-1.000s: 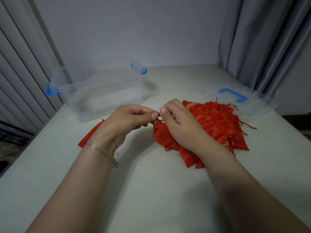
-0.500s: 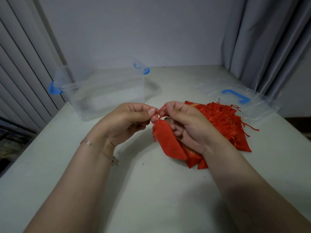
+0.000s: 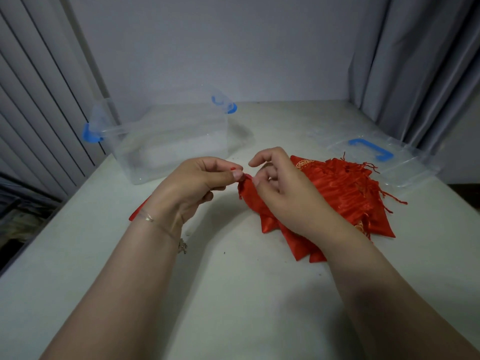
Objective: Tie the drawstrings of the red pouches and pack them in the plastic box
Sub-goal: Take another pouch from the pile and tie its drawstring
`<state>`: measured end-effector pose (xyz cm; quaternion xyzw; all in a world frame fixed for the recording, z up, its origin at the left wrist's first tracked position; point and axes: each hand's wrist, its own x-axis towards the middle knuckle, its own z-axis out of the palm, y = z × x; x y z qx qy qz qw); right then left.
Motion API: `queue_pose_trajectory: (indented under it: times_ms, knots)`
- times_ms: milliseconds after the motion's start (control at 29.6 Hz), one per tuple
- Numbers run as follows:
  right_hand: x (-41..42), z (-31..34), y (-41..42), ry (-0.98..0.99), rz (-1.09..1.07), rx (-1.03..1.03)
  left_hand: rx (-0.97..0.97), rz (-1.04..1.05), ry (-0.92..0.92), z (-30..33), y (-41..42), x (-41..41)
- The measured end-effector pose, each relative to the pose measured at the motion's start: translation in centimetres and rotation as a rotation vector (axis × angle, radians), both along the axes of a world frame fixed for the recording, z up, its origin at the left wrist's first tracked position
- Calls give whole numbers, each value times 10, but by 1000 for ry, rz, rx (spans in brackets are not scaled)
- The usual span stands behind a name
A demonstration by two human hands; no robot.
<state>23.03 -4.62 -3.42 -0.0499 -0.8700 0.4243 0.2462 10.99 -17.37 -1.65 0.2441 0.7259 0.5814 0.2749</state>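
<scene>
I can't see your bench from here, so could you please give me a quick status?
Left hand pinching gathered neck of red satin pouch; right hand at same neck. Clear plastic box holds no pouches. Nothing in the way.

Right hand (image 3: 283,188) fingers newly uncurled.

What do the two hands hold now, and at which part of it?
Both the left hand and the right hand pinch one red pouch at its gathered top.
</scene>
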Motion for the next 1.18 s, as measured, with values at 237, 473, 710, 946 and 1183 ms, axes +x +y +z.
queue_pose_trajectory:
  times_ms: [237, 473, 710, 946, 1183]
  knots:
    - [-3, 1, 3, 61, -42, -155, 156, -67, 109, 0, 4, 8]
    - [-5, -2, 9, -126, -48, -52, 233, -184, 116, 0, 4, 10]
    - [-6, -3, 7, -96, -124, 13, 163, -95, 281, 0, 7, 20]
    - [-8, -8, 7, -99, -171, 178, -19, -24, 652, -8, 11, 20]
    - [-11, -5, 13, -69, -179, -297, 59, 10, 928, -11, 13, 22]
